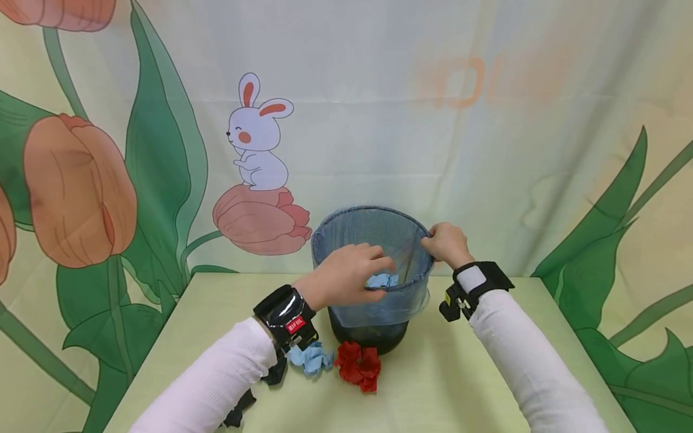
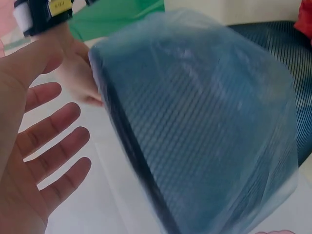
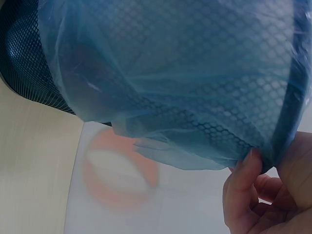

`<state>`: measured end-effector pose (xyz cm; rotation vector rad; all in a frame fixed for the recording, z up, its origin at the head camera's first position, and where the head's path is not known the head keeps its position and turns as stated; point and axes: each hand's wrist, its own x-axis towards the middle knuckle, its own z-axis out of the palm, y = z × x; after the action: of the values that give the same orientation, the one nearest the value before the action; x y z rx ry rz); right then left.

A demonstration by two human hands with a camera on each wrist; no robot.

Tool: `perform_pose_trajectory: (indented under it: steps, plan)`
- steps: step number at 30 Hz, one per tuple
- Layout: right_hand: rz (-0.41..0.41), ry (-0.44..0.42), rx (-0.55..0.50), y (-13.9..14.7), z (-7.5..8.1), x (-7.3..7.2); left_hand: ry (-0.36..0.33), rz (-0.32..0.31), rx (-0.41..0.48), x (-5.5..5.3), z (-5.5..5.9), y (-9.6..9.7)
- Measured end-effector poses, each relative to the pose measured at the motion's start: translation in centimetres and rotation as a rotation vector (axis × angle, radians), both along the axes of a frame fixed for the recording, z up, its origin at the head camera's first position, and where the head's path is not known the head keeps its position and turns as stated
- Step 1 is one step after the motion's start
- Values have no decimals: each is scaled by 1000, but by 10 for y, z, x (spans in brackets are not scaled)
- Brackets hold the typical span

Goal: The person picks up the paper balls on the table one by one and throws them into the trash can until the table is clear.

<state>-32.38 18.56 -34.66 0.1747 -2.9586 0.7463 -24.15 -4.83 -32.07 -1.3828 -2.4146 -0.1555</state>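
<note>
In the head view, a round, dark wire-mesh wastebasket (image 1: 397, 338) stands on a pale yellow-green table (image 1: 449, 394), with a translucent blue plastic bag (image 1: 373, 311) lining it and folded down over its rim. The right hand (image 1: 450, 245) grips the rim at the right side of the basket. The left hand (image 1: 346, 273) hangs over the near left part of the opening, holding nothing. A light blue piece of crumpled paper (image 1: 382, 280) shows inside the basket. On the table, a crumpled red paper wad (image 1: 360, 367) lies just in front of the base; a crumpled light blue paper wad (image 1: 311, 359) lies to its left, and two crumpled black pieces (image 1: 276, 371) lie farther left, partly behind the left forearm. A pale curtain (image 1: 368, 138) printed with tulips and a white rabbit hangs behind.

In the left wrist view, the left hand's four fingers are spread, slightly bent and apart from the basket, whose bag-covered side fills the middle. A bit of red shows at the upper right edge.

In the right wrist view, the right hand's thumb and fingers pinch the bag-covered rim, and the bag's loose hem hangs in folds over the mesh.
</note>
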Motion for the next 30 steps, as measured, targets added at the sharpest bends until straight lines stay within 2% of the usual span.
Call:
perform_pose_trajectory:
  steps: [7,13,21,25,30]
  plan:
    - [-5,15,9,0,0,-1,52,-77,32,15,-11,5]
    - [-9,26,9,0,-1,-1,24,-101,17,27,-25,8]
    - [-14,31,8,0,-1,-2,-38,-88,-18,41,-49,9]
    - [-17,29,10,-1,-2,-2,-77,-78,-27,43,-67,9]
    - [-14,20,4,0,-2,-2,-152,-28,-70,46,-90,5]
